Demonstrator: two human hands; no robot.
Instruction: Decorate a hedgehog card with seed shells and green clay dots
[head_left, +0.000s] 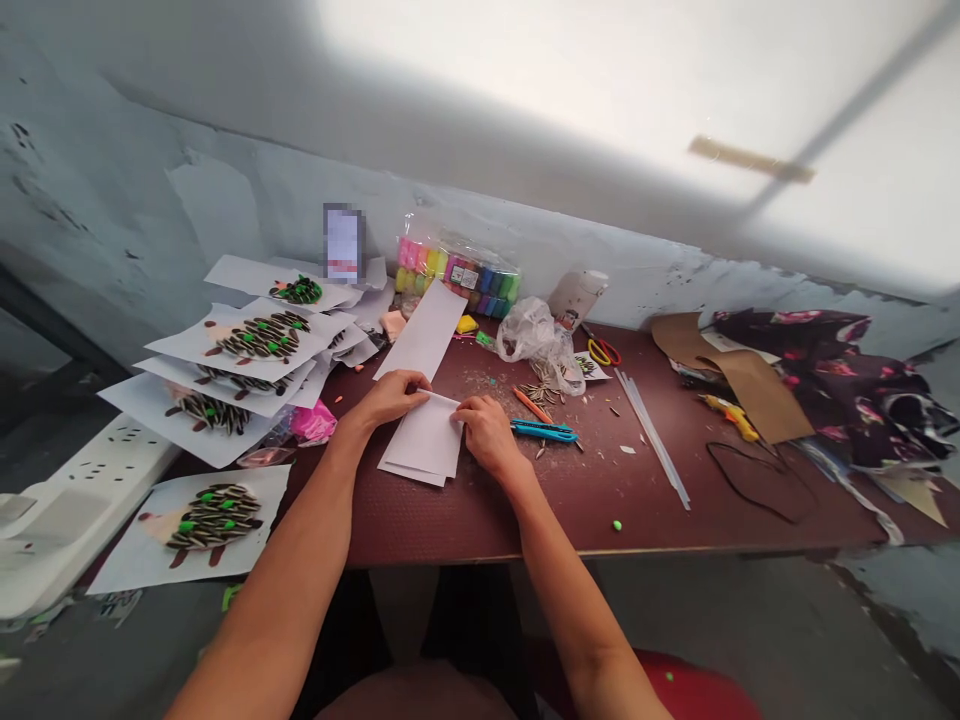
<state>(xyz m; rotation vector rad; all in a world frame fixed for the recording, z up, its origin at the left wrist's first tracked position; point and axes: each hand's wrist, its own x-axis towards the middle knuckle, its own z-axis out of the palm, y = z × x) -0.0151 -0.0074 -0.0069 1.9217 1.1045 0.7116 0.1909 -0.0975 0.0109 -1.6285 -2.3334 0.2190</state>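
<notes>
White sheets of paper [421, 440] lie in a small, uneven stack near the table's front edge. At the stack's upper left corner, my left hand [397, 395] pinches the paper between thumb and fingers. My right hand [484, 428] grips the upper right edge, its fingers curled over the paper. Behind them a longer white paper strip [424, 330] slants toward the back. Just right of my right hand lies a blue utility knife [546, 431], with an orange pencil-like tool [531, 404] beyond it.
Sheets bearing seed-covered hedgehogs [259, 337] are piled at left, beside a white power strip [90, 510]. Colored clay packs [461, 272] stand at the back, near a plastic bag [529, 330] and scissors [604, 352]. Glue sticks [652, 440] and a yellow glue gun [731, 416] lie right.
</notes>
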